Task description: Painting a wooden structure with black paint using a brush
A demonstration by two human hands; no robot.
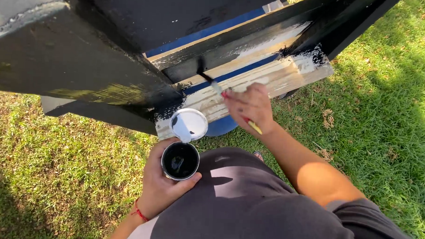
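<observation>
Left hand (160,186): black paint can (180,160) | right hand (250,106): paintbrush (213,83)

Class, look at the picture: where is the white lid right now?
The white lid rests on the bare wooden plank, just above the paint can in the left hand.

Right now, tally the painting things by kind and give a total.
Paint can, in left hand: 1
Can lid, lying on wooden structure: 1
Paintbrush, in right hand: 1
Total: 3
</observation>
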